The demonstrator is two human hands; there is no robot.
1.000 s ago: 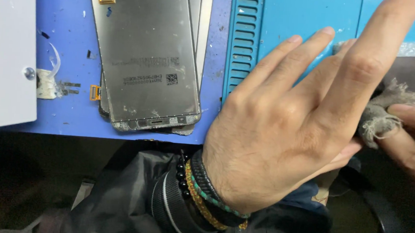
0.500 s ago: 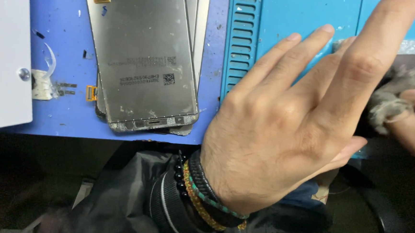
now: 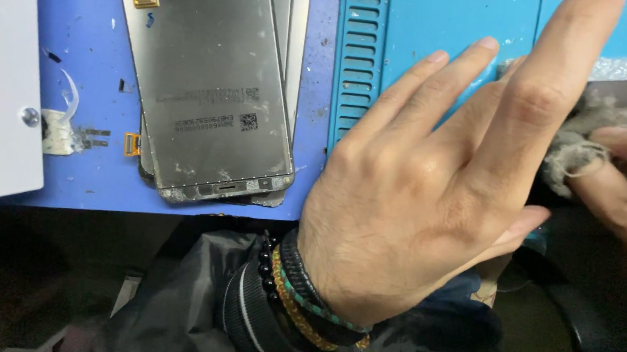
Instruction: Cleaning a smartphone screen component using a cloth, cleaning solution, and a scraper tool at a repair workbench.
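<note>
The blue bench (image 3: pixel 74 176) lies under both hands. Left hand (image 3: pixel 428 197) spreads open and flat, fingers splayed. Just left of it lie stacked grey screen panels (image 3: pixel 217 90). Right hand (image 3: pixel 618 180) pinches a grey rag (image 3: pixel 584 142), just beside the left fingertips.

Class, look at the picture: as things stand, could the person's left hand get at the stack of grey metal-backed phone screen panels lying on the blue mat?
Probably yes. The left hand hovers spread over the mat's edge, empty, just right of the stack of grey metal-backed phone screen panels. Only bare blue mat and a ribbed blue strip lie between them.
</note>
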